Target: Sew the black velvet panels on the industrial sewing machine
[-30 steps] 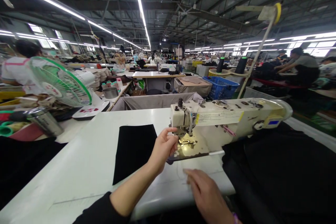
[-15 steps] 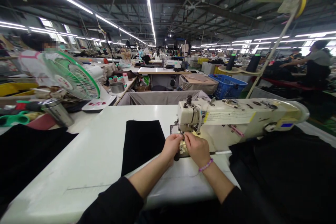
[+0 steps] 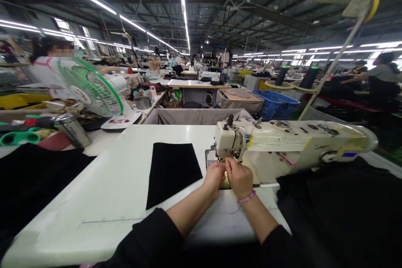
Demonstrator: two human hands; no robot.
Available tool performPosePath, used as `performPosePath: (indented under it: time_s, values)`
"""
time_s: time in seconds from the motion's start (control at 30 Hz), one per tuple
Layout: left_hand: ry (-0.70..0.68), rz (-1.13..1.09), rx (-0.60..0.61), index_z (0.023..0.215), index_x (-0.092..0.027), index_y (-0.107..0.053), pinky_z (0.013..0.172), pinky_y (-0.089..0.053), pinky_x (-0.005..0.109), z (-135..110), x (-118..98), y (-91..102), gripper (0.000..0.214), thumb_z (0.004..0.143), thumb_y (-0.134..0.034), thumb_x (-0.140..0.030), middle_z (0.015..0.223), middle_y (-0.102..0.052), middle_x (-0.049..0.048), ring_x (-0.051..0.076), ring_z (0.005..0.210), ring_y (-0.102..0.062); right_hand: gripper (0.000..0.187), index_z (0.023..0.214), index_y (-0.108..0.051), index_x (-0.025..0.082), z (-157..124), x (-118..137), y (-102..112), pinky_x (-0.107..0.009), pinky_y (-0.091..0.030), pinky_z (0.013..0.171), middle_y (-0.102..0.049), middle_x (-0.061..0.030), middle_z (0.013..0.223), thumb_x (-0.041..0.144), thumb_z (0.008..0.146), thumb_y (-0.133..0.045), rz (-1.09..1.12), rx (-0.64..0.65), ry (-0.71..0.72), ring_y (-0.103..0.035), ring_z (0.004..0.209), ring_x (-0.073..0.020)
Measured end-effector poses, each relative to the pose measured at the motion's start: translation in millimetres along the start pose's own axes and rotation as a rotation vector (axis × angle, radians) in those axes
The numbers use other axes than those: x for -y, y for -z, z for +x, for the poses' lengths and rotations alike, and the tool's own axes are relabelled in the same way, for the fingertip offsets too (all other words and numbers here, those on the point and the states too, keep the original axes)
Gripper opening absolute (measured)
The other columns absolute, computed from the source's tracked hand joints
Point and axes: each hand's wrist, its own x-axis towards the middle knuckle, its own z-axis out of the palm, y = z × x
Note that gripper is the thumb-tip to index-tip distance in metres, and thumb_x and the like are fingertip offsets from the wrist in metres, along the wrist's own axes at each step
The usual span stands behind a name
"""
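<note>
A cream sewing machine (image 3: pixel 292 140) stands on the white table (image 3: pixel 109 184). Both my hands are together right below its needle head. My left hand (image 3: pixel 214 177) and my right hand (image 3: pixel 240 177) have their fingers pinched close at the needle area; what they pinch is too small to make out. A pink bead bracelet circles my right wrist. A flat black fabric piece (image 3: pixel 172 171) lies on the table just left of my left hand.
Black cloth is heaped at the right (image 3: pixel 342 213) and at the left edge (image 3: pixel 28 176). A green-rimmed fan (image 3: pixel 91 88), a steel flask (image 3: pixel 73 130) and green scissors (image 3: pixel 19 137) sit at the left. A grey bin (image 3: pixel 194 116) and a blue crate (image 3: pixel 274 106) stand behind. Other workers sit further off.
My right hand rose from the table's front edge to the needle and met my left hand there. Both hands have since stayed pinched under the needle head.
</note>
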Motion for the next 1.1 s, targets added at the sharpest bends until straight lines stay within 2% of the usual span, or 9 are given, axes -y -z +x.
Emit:
performPosePath:
  time_s: [0.13,0.33,0.47,0.6,0.67,0.8,0.93,1.0,1.1]
  values:
    - [-0.166,0.173,-0.018,0.065,-0.020,-0.047,0.047,-0.030,0.020,-35,5,20.9,0.021,0.077,-0.063,-0.028,0.052,-0.044,-0.0045,0.010,0.046,-0.040,0.040,0.106,-0.069,0.015,-15,9,9,-0.027,-0.045,0.058,-0.069,-0.0107,0.080,0.046,0.095,-0.045,0.202,0.066,-0.136,-0.061,0.065,-0.0181]
    - [-0.615,1.182,0.200,0.093,-0.020,-0.062,0.069,-0.050,0.033,-84,17,45.4,0.017,0.091,-0.046,-0.019,0.086,-0.068,0.0087,0.024,0.077,-0.066,0.044,0.094,-0.068,0.014,-34,15,21,-0.021,-0.028,0.035,-0.045,0.0054,0.051,0.050,0.094,-0.044,0.505,0.241,-0.312,-0.032,0.036,-0.0093]
    - [-0.979,1.148,0.263,0.129,-0.019,-0.052,0.103,-0.044,0.045,-88,-3,43.1,0.041,0.093,-0.035,-0.010,0.133,-0.057,0.0157,0.026,0.127,-0.050,0.033,0.086,-0.068,0.018,-57,29,46,-0.027,-0.047,0.059,-0.060,-0.0013,0.066,0.044,0.093,-0.049,0.553,0.269,-0.273,-0.055,0.061,-0.0161]
    - [-0.877,1.072,0.651,0.107,-0.020,-0.064,0.089,-0.050,0.032,-95,-32,43.8,0.026,0.098,-0.040,-0.018,0.101,-0.065,0.0091,0.019,0.100,-0.060,0.032,0.094,-0.071,0.019,-84,49,91,-0.028,-0.048,0.075,-0.069,-0.0033,0.083,0.032,0.099,-0.042,0.506,0.492,-0.185,-0.064,0.081,-0.0184]
    - [-0.833,1.028,0.738,0.099,-0.020,-0.064,0.081,-0.049,0.027,-100,-37,43.9,0.024,0.099,-0.040,-0.019,0.093,-0.063,0.0069,0.017,0.090,-0.059,0.029,0.099,-0.071,0.021,-87,55,112,-0.027,-0.048,0.078,-0.071,-0.0024,0.089,0.028,0.099,-0.043,0.473,0.563,-0.173,-0.066,0.085,-0.0172]
    - [-0.898,1.057,0.665,0.097,-0.020,-0.062,0.073,-0.045,0.026,-106,-28,38.3,0.020,0.099,-0.041,-0.017,0.090,-0.061,0.0059,0.016,0.085,-0.057,0.025,0.096,-0.074,0.023,-67,49,142,-0.026,-0.049,0.074,-0.073,-0.0009,0.087,0.027,0.096,-0.049,0.385,0.634,-0.191,-0.066,0.082,-0.0167]
    - [-0.974,1.162,0.558,0.090,-0.020,-0.058,0.067,-0.044,0.026,-111,-23,34.8,0.017,0.097,-0.043,-0.017,0.085,-0.061,0.0043,0.017,0.077,-0.057,0.026,0.099,-0.074,0.020,-34,27,164,-0.021,-0.040,0.045,-0.062,0.0035,0.055,0.033,0.093,-0.052,0.318,0.750,-0.346,-0.054,0.046,-0.0127]
    - [-0.989,1.185,0.540,0.088,-0.021,-0.057,0.065,-0.044,0.026,-117,-22,34.4,0.016,0.094,-0.044,-0.015,0.083,-0.061,0.0035,0.016,0.075,-0.057,0.026,0.098,-0.073,0.021,-16,11,173,-0.021,-0.039,0.044,-0.061,0.0035,0.053,0.036,0.093,-0.052,0.030,0.634,-0.333,-0.054,0.045,-0.0129]
    - [-1.084,1.153,0.571,0.085,-0.022,-0.055,0.057,-0.042,0.026,-131,-14,31.3,0.012,0.091,-0.046,-0.016,0.077,-0.062,0.0031,0.017,0.067,-0.056,0.023,0.097,-0.071,0.016,12,-16,179,-0.026,-0.048,0.070,-0.072,-0.0094,0.086,0.028,0.095,-0.051,-0.568,0.211,-0.290,-0.067,0.082,-0.0206]
